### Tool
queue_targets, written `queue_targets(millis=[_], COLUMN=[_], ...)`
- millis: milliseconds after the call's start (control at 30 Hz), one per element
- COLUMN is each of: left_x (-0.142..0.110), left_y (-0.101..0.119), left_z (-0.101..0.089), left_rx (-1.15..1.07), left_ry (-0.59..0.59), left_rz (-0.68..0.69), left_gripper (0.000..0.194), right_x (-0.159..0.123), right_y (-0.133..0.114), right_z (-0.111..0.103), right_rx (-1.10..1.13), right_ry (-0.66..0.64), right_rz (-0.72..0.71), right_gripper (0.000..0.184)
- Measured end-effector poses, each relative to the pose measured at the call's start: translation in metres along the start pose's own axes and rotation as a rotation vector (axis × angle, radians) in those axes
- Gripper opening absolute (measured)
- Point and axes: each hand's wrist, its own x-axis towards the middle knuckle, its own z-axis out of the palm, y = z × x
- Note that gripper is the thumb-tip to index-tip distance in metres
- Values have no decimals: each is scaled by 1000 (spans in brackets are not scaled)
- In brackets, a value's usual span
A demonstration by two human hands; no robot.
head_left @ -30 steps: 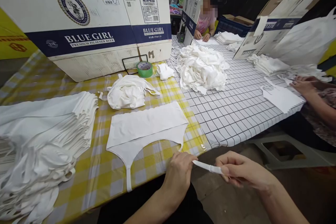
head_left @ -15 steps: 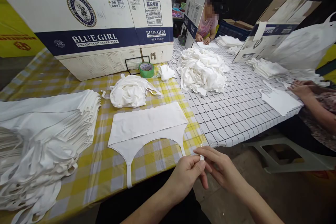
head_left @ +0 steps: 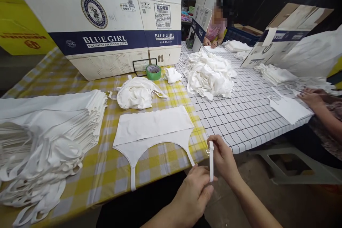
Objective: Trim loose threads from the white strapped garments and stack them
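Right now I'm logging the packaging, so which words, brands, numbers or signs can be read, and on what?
"BLUE GIRL": large box, two faces
"PREMIUM PILSENER BEER": under each brand name
"275ml x 24": same box, right face
"PILSENER BEER": same box, top band, cut by the frame
Too small or blurred: round seal, barcode label, yellow box, rear box, right box, tape

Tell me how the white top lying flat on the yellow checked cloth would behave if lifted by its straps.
The white top would probably hang floppy, since its fabric looks thin and its strap narrow. It is likely light for its size, lying so thinly on the checked cloth. Pushed, it might wrinkle rather than roll.
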Motion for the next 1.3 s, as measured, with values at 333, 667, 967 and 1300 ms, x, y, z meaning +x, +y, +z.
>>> queue_targets(millis=[333, 667, 967, 1300], left_x=[34, 70, 71, 75], left_y=[-45, -68, -78, -77], left_z=[-88, -138, -148, -154], left_rx=[626, 1109, 817, 575], left_ry=[382, 98, 204, 267], left_rz=[57, 95, 64, -12], left_gripper=[28, 7, 19, 14], right_x=[20, 49, 67, 90], right_y=[-4, -3, -5, -6], right_z=[22, 55, 76, 91], right_rx=[450, 250, -141, -349], right_ry=[-55, -111, -117, -156], right_rz=[246, 181, -49, -322], right_gripper=[21, 21, 26, 30])
